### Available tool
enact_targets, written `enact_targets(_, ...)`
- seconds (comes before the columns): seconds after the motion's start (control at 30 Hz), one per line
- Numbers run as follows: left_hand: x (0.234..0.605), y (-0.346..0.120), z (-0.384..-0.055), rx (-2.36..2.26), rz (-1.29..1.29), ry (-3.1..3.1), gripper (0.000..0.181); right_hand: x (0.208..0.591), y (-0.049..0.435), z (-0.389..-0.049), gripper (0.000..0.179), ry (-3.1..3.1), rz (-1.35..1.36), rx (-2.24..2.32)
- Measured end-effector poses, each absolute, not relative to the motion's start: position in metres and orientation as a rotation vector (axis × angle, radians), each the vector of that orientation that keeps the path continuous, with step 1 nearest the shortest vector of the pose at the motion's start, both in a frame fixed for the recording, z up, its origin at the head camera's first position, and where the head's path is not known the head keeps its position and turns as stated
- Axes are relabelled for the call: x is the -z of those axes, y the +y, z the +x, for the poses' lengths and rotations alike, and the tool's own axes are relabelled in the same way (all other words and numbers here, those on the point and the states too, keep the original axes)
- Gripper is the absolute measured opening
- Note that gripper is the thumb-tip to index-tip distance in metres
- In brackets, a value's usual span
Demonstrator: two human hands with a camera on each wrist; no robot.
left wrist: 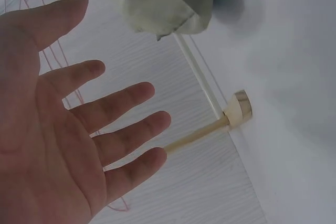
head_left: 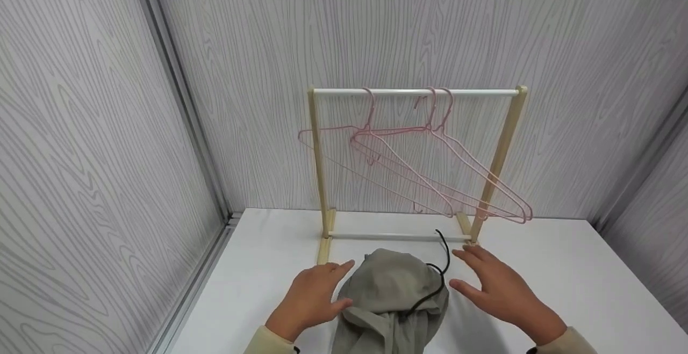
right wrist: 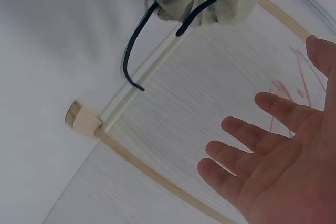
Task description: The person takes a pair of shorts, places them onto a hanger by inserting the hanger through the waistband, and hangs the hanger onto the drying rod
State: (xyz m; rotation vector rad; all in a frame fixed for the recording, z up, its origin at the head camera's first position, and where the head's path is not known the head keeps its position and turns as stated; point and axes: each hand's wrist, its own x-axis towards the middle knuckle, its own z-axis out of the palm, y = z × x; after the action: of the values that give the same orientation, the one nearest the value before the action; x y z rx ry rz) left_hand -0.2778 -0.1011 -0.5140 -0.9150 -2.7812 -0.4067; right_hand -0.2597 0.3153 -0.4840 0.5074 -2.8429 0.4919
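Note:
A grey-green cloth garment (head_left: 395,284) with a black cord (head_left: 445,257) lies bunched on the white table, its lower end cut off by the head view's edge. Just left of it is my left hand (head_left: 314,295), fingers spread and holding nothing. On the other side my right hand (head_left: 500,289) hovers near the cord, also spread with nothing in it. Both wrist views show bare palms, the left (left wrist: 68,114) and the right (right wrist: 283,156), with the cloth (left wrist: 163,1) beyond the fingers. Whether the left fingertips touch the cloth I cannot tell.
Behind the cloth stands a small rack with wooden posts (head_left: 500,155) and a white top rail (head_left: 398,92). Three pink wire hangers (head_left: 411,168) hang from that rail. Wood-grain panels (head_left: 258,74) enclose the white table (head_left: 258,246) at the back and sides.

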Motion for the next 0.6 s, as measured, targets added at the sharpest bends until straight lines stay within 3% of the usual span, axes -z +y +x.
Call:
enact_targets(0.2, 0.523, -0.079, -0.276, 0.42, -0.948, -2.856, 0.08, 0.5, 0.288, -0.26, 0.066, -2.906, 0.612, -0.543)
enact_targets(0.6, 0.535, -0.059, -0.276, 0.431, -0.961, -2.934, 0.082, 0.524, 0.266, -0.264, 0.078, -2.936, 0.753, -0.597)
